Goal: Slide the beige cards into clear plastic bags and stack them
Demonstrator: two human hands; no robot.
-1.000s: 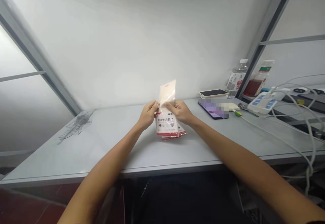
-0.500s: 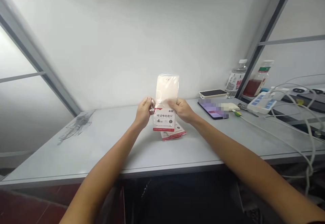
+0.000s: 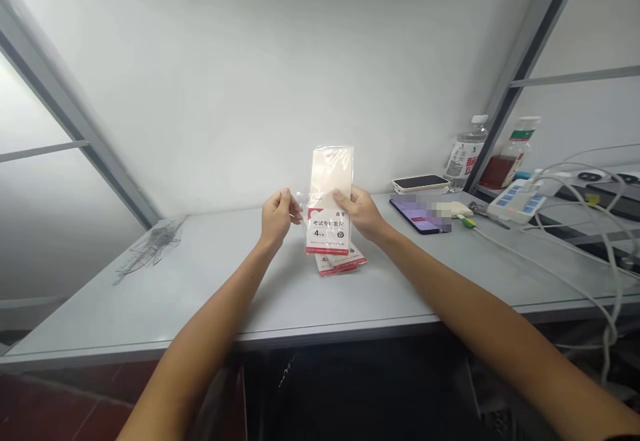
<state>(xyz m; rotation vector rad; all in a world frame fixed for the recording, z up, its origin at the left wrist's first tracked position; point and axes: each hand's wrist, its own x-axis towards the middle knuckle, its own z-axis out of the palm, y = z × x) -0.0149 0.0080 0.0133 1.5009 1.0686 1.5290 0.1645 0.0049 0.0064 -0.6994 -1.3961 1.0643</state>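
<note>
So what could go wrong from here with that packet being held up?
The packet might twist or slip, since the right hand holds it by one side. The clear plastic beside the left hand could crease or tear if tugged. The lower packets lie askew on each other and could slide if knocked.

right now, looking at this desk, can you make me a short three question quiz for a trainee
1. Short answer: which hand has its thumb across the front of the clear-wrapped packet?
2. Multiple choice: what shows just below that packet's lower edge?
a) a power strip
b) red-edged packets
c) a bottle
3. Fill in the blank: the large bold numeral printed on the front of the raised packet is ____.

Key: 1: the right hand; 2: b; 3: the numeral 4.
</note>
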